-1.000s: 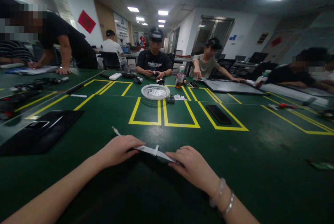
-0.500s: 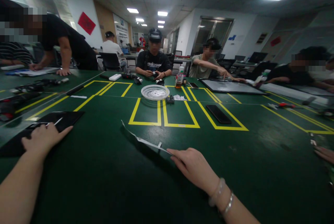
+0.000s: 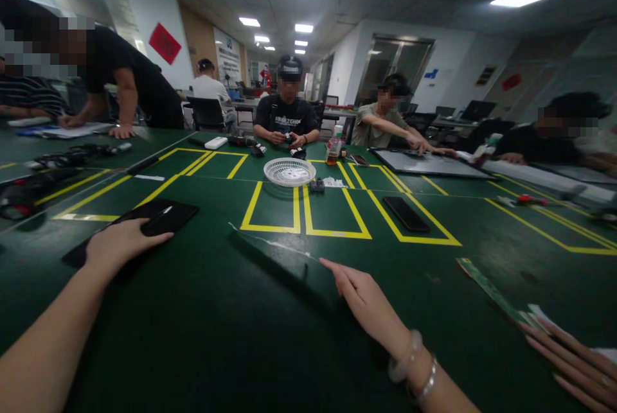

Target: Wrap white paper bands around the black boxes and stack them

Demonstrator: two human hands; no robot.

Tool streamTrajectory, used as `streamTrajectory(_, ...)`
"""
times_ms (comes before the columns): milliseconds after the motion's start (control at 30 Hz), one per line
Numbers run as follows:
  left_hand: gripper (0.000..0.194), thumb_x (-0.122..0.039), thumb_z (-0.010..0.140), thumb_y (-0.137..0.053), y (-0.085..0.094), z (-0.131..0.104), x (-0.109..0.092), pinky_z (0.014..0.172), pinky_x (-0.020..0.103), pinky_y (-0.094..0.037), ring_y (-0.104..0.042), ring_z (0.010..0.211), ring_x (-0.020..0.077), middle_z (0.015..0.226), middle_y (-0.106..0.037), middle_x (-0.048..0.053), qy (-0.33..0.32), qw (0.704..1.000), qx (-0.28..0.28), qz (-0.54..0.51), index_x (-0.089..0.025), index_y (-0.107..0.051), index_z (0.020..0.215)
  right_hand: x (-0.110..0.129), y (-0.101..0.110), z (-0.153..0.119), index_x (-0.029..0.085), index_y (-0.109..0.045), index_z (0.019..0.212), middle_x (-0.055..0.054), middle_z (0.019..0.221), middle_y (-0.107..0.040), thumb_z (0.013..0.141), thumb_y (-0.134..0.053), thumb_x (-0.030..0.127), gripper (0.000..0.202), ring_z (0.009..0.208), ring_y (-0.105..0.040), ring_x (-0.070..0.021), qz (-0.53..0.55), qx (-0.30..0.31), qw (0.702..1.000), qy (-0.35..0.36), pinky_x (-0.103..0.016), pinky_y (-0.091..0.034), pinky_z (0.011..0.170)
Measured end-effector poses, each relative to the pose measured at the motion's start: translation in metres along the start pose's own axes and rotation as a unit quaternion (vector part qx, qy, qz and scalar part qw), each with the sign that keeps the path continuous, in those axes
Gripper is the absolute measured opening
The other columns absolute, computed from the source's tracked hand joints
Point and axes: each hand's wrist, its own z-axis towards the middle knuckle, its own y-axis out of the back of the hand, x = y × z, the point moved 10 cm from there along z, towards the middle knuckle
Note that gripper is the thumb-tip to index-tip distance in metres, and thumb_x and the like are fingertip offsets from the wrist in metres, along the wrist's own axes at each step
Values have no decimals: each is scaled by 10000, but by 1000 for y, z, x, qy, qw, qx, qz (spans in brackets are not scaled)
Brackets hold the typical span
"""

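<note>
My left hand (image 3: 119, 245) lies on a thin black flat panel (image 3: 176, 212) at the left, thumb stretched to the right and the other fingers bent over it. A pale streak shows on the panel by the fingertips. My right hand (image 3: 362, 294), with bracelets at the wrist, pinches the end of a thin sheet (image 3: 277, 244). Seen almost edge-on, the sheet looks like a pale, slightly curved line tilted over the green table (image 3: 231, 336). A dark shadow lies beneath it. What is on its faces I cannot make out.
Yellow tape (image 3: 270, 229) marks boxes on the table. A white basket (image 3: 290, 172), a black phone (image 3: 405, 214) and a bottle (image 3: 332, 151) stand or lie farther off. At the right, another person's hand (image 3: 571, 352) holds a greenish strip (image 3: 486, 288). Several people sit or lean around the table.
My left hand and the black panel have moved right. My right hand has shifted slightly right, and the sheet looks thinner. Another person's hand with the greenish strip has come in from the right.
</note>
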Motion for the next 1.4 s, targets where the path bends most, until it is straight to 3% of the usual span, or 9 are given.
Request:
streamTrajectory(67, 883, -803, 757, -553, -6, -1, -27, 839, 565, -471, -560, 1091, 488, 1181, -639, 190, 70, 994, 17, 79, -67, -651, 1237, -12, 6, 2, 216, -614, 1319, -12, 699, -612, 1024, -288, 511, 529, 634, -591, -184, 45, -31, 998, -32, -297, -454, 575)
streamTrajectory(267, 779, -700, 773, -616, -35, -15, -158, 1038, 504, -402, -511, 1223, 395, 1326, -561, 180, -84, 987, 62, 122, -133, -630, 1307, -32, 31, 4, 144, -618, 1290, -2, 662, -521, 993, -339, 552, 577, 618, -515, -178, 186, -148, 970, -52, -307, -458, 605)
streamTrajectory(400, 768, -678, 744, -681, -47, -33, -205, 1141, 517, -267, -468, 1281, 357, 1358, -543, 148, -170, 979, 73, 80, -174, -624, 1321, -32, 43, -1, 147, -598, 1300, -8, 683, -520, 997, -318, 560, 584, 618, -506, -180, 212, -198, 955, -60, -300, -444, 584)
streamTrajectory(600, 753, -587, 747, -771, -60, -60, -255, 1160, 526, -250, -445, 1304, 342, 1400, -506, 120, -287, 954, 86, 16, -204, -583, 1368, -23, 58, -13, 188, -567, 1354, -18, 733, -556, 1008, -323, 539, 550, 679, -534, -176, 218, -273, 937, -17, -314, -465, 660)
streamTrajectory(967, 960, -509, 677, -871, -76, -100, -314, 1175, 555, -208, -423, 1312, 362, 1435, -457, 126, -372, 913, 150, -71, -221, -429, 1479, 1, 37, -12, 211, -520, 1398, -48, 816, -598, 1018, -323, 510, 522, 782, -571, -200, 237, -182, 952, 62, -371, -511, 761)
streamTrajectory(1100, 1046, -460, 659, -900, -77, -103, -317, 1174, 573, -189, -383, 1335, 384, 1457, -421, 142, -348, 912, 176, -125, -230, -351, 1519, -2, 33, -11, 231, -516, 1400, -41, 834, -592, 1021, -334, 490, 494, 791, -567, -194, 241, -172, 953, 70, -364, -508, 778)
streamTrajectory(1200, 1246, -573, 616, -903, -69, -101, -307, 1175, 596, -132, -242, 1410, 400, 1514, -329, 148, -312, 894, 226, -230, -277, -165, 1575, -2, 32, -11, 236, -504, 1404, -42, 857, -591, 1033, -321, 456, 469, 808, -569, -191, 231, -165, 955, 81, -356, -501, 780)
streamTrajectory(1300, 1391, -732, 596, -836, -54, -98, -295, 1171, 579, -154, -242, 1414, 390, 1503, -329, 179, -281, 821, 310, -388, -284, 43, 1577, 3, 31, -10, 253, -464, 1423, -47, 915, -595, 1042, -321, 416, 439, 856, -576, -195, 190, -147, 965, 100, -360, -493, 807)
streamTrajectory(1400, 1521, -793, 533, -821, -35, -94, -279, 1104, 547, -328, -445, 1288, 393, 1486, -336, 212, -258, 713, 400, -515, -293, 211, 1531, 17, 23, -9, 282, -433, 1430, -63, 1025, -608, 1043, -334, 377, 410, 938, -576, -210, 87, -92, 984, 128, -387, -481, 852)
